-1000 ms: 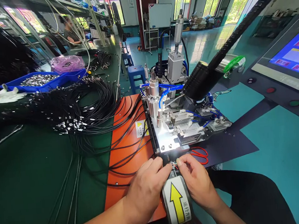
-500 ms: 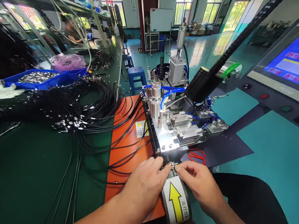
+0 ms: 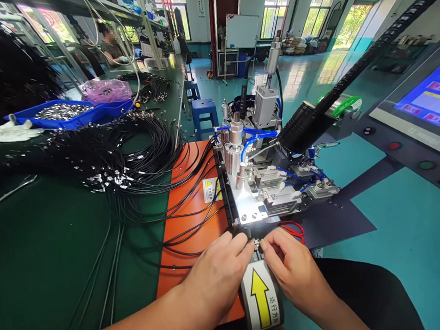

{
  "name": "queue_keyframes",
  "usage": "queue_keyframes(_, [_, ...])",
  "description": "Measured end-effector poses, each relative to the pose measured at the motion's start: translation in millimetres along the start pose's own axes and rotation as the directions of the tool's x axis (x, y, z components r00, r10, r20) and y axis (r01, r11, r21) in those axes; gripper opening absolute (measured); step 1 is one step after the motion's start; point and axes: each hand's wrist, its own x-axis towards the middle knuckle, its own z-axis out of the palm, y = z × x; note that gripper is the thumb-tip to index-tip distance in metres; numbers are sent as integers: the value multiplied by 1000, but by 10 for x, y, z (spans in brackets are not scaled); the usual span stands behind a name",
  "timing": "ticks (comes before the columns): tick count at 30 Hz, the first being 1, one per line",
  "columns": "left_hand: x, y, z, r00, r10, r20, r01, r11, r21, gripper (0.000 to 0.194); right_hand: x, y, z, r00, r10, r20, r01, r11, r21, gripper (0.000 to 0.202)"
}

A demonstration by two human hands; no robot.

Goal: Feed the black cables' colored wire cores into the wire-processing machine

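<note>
My left hand (image 3: pixel 223 267) is closed at the front end of the machine, its thumb and fingertips together beside a small shiny metal part (image 3: pixel 256 243). Black cables (image 3: pixel 182 267) run across the orange base and pass behind this hand; whether it grips one is hidden. From the other side, my right hand (image 3: pixel 292 259) pinches at the same metal part with thumb and forefinger. Just below the fingertips is a curved guide (image 3: pixel 260 295) with a yellow arrow label. Above them stands the machine (image 3: pixel 260 182), with metal cylinders and blue air tubes.
A big heap of black cables (image 3: pixel 137 146) lies on the green table (image 3: pixel 50 251) at left. Behind it sit a blue tray (image 3: pixel 65 117) of small metal parts and a pink bag (image 3: pixel 106 90). A control panel (image 3: pixel 426 142) stands at right; a lamp (image 3: pixel 301 127) overhangs the machine.
The view has shifted slightly, so the scene sits a little further right. Both hands stay at the metal part, with only small finger movement.
</note>
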Motion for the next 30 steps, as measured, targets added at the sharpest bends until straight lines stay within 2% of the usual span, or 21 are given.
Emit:
queue_keyframes(7, [-13, 4, -13, 999, -32, 26, 32, 999, -27, 39, 56, 38, -10, 999, -26, 39, 28, 999, -46, 27])
queue_keyframes(14, [-16, -8, 25, 996, -33, 78, 34, 999, -11, 42, 54, 87, -26, 999, 47, 26, -48, 998, 49, 25])
queue_keyframes(22, [-28, -1, 21, 995, -28, 98, 25, 999, 31, 48, 55, 45, -56, 999, 2, 40, -8, 988, 153, 25])
queue_keyframes(30, [-34, -3, 41, 994, -32, 100, 29, 999, 35, 47, 65, 54, -55, 1000, 16, 8, -17, 990, 142, 22])
